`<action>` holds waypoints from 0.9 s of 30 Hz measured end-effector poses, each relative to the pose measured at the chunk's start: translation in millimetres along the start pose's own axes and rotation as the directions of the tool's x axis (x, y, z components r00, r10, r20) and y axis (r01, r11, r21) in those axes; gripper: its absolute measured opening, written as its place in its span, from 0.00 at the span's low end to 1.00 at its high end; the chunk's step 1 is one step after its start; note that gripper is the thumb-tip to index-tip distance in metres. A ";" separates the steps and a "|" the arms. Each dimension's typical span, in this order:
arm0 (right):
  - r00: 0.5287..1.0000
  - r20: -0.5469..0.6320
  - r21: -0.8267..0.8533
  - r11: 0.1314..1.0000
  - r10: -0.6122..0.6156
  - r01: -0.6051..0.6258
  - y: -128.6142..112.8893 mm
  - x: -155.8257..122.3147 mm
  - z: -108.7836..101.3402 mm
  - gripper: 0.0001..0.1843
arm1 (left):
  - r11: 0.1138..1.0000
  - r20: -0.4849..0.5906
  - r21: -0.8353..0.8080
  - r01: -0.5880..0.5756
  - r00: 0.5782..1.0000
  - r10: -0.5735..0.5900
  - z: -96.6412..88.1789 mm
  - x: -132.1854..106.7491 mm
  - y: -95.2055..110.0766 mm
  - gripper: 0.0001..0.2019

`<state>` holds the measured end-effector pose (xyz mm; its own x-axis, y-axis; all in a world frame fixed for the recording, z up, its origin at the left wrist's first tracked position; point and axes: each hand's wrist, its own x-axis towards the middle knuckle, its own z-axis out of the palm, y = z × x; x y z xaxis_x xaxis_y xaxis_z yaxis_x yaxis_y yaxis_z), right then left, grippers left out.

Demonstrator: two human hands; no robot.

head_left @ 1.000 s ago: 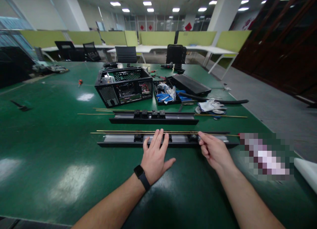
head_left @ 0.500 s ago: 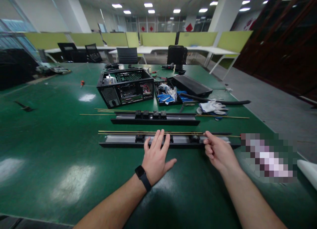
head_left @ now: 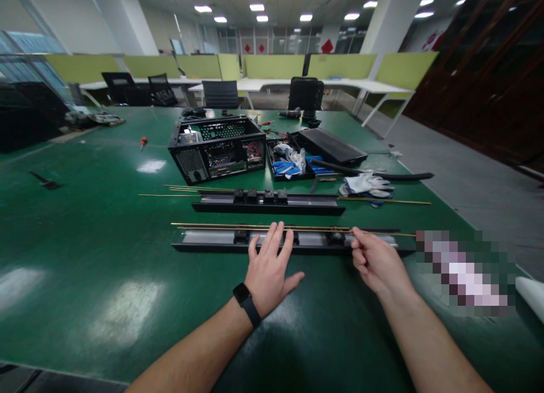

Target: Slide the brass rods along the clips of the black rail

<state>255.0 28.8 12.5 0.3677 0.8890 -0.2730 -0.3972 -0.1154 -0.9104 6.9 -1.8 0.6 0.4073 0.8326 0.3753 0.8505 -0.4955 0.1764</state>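
A long black channel (head_left: 212,247) with a pale inner strip lies crosswise on the green table, with black blocks (head_left: 336,238) set along it. Thin brass-coloured rods (head_left: 216,227) run lengthwise over it. My left hand (head_left: 270,268), wearing a black watch, rests across the channel's middle with its fingers spread, covering part of the rods and a block. Near the right end, the thumb and forefinger of my right hand (head_left: 376,257) pinch a brass rod; its other fingers are curled. Behind lies a second channel (head_left: 272,207) with several blocks and more rods.
An open black computer case (head_left: 221,155) stands farther back, beside a black tray (head_left: 293,175) with blue-and-white gloves. Another glove (head_left: 366,183), a flat black panel (head_left: 329,145) and a black tube (head_left: 403,176) lie right of it. A pixelated patch hides something at the right.
The whole view has shifted slightly to the right. Both hands keep nearly the same places on the channel and rod.
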 end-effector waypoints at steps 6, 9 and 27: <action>0.999 -0.042 0.018 1.000 0.009 -0.008 -2.9 3.0 -5.4 0.15 | 1.000 0.008 -0.001 0.001 1.000 -0.001 -1.0 0.2 0.1 0.41; 0.999 -0.044 0.017 1.000 0.013 -0.012 -2.3 1.2 -2.7 0.15 | 1.000 0.005 0.000 0.004 1.000 -0.004 -1.5 0.4 0.7 0.41; 1.000 -0.015 -0.006 1.000 -0.012 0.012 -0.1 2.1 -1.8 0.19 | 1.000 0.000 0.001 0.001 1.000 -0.001 -0.7 0.6 0.1 0.42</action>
<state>257.3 29.9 11.6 0.3854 0.8834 -0.2667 -0.3873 -0.1074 -0.9157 7.0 -1.6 1.5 0.4069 0.8330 0.3749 0.8509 -0.4949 0.1761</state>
